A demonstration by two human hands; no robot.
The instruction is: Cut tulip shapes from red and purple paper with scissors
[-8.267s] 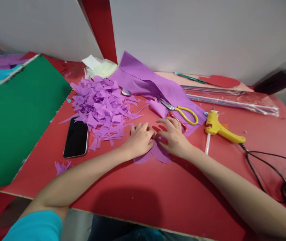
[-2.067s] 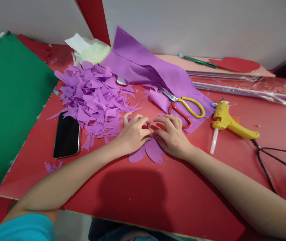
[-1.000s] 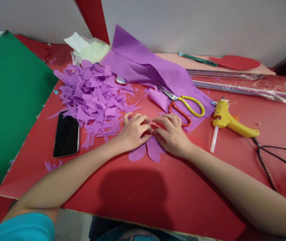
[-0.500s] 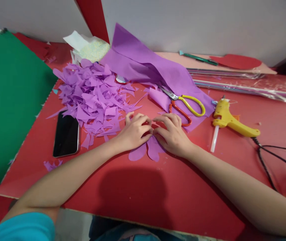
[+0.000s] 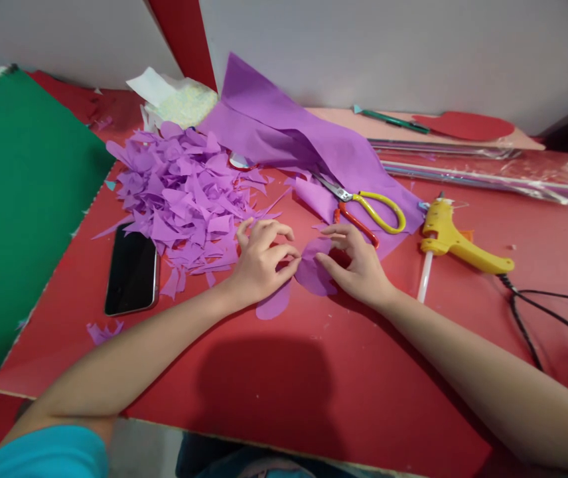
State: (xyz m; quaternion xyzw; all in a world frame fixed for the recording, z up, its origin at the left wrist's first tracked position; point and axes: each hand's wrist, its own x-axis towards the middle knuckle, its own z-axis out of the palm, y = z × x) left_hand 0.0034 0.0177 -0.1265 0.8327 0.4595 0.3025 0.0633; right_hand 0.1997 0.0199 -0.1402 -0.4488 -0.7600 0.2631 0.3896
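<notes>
Purple petal-shaped cut-outs lie on the red table between my hands. The thumb and index finger of my left hand (image 5: 260,264) are pinched at the inner tips of these pieces. One rounded purple petal (image 5: 275,303) reaches toward me from under that hand. To its right is a wider rounded purple cut-out (image 5: 314,275). My right hand (image 5: 356,265) is over the right side of this cut-out, its thumb and fingers apart, with the thumb tip at the purple surface. Whether the pieces are joined at their tips cannot be made out.
A heap of purple scraps (image 5: 184,192) partly covers a phone (image 5: 132,275). Scissors (image 5: 363,202) lie on a large purple sheet (image 5: 284,129). A yellow glue gun (image 5: 458,239) with a black cord is at right. A green board (image 5: 25,219) stands left, and a pen (image 5: 388,119) lies behind.
My right hand has moved slightly right and its fingers have spread. The right-hand petals have shifted up and now show as a wider rounded shape. My left hand keeps its pinch.
</notes>
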